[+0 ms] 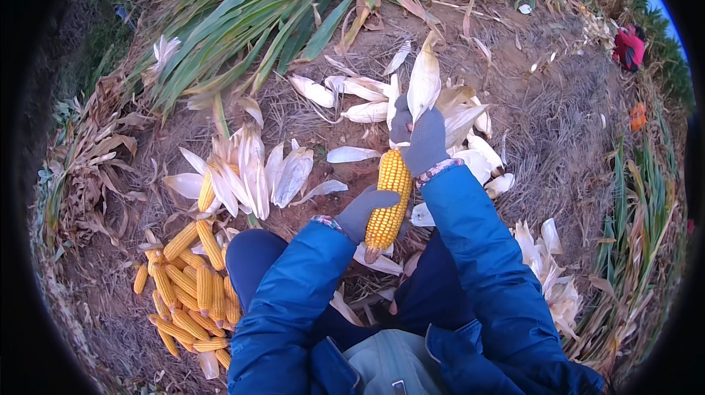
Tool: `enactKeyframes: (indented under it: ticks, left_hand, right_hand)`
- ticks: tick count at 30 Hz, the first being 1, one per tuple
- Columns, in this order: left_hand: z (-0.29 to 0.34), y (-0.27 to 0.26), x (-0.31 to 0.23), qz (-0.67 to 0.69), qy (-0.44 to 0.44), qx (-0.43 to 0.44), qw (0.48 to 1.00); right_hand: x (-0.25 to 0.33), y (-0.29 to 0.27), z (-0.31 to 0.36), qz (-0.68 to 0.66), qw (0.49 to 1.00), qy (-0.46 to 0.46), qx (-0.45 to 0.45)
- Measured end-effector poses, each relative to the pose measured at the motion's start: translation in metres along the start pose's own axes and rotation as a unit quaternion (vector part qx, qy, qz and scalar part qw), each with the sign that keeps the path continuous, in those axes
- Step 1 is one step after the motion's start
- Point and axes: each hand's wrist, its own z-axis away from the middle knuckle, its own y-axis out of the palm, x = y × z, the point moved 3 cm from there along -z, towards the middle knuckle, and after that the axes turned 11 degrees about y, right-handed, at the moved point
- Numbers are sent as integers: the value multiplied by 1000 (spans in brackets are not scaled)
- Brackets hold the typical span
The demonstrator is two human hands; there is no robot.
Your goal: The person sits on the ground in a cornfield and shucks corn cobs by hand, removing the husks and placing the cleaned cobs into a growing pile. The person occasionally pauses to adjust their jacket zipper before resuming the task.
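An ear of corn with bare yellow kernels is in front of me, its brown tip pointing toward my body. My left hand, in a grey glove, is closed around its lower half. At the far end my right hand, gloved too, is closed on pale corn husk that sticks up beyond the fingers. The glove hides where husk and cob join. Peeled husks lie just right of that hand.
A heap of husked ears lies at left, beside my knee. Loose husks are further up. Green corn stalks cover the far ground, with more stalks at right. A person in red is far off at upper right.
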Motion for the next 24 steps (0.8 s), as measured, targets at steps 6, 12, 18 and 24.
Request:
enactKeyframes:
  ticks: [6, 12, 18, 24]
  left_hand:
    - [-7, 8, -18, -386, 131, -25, 913]
    - [1, 10, -25, -716, 108, -136, 676]
    - [-1, 10, -11, -188, 15, -79, 979]
    - [-2, 11, -12, -171, 24, -97, 980]
  right_hand:
    - [5, -19, -9, -111, 966, 157, 172]
    - [-1, -37, 3, 269, 961, 38, 55]
    - [-8, -32, -12, -94, 982, 69, 146]
    - [-9, -13, 4, 251, 966, -47, -51]
